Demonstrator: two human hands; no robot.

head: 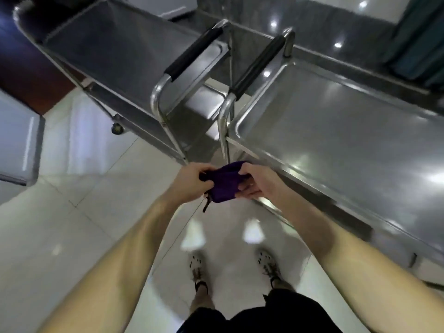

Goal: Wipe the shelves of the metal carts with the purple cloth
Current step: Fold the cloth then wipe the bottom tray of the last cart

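- Head view: the whole picture is smeared with blur, so fine detail is hard to make out.
- The cloth (224, 186) is bunched up in mid-air between the two hands. It sits just in front of the near corner of the right cart (336, 140), above the floor (96, 212), and touches no shelf.
- The left hand (192, 181) has its fingers curled round the cloth's left end.
- The right hand (255, 185) pinches the right end, thumb on top and fingers underneath.
- Much of the cloth is hidden inside both grips. A thin dark strip (205, 205) hangs below the left hand; I cannot tell what it is.
- The right cart's top shelf is a tray with a raised rim, holding only glints of light. Its right side is cut off by the frame.
- The left cart (120, 56) has the same rimmed top shelf, with a lower shelf (204, 102) partly hidden beneath it. One wheel (116, 129) shows.
- The two black handles (194, 52) stand side by side, near each other.
- A white object (16, 140) at the left edge and a green curtain (420, 44) at the upper right are both cut off.
- Perforated shoes (197, 265) and dark shorts (264, 316) show below the arms.
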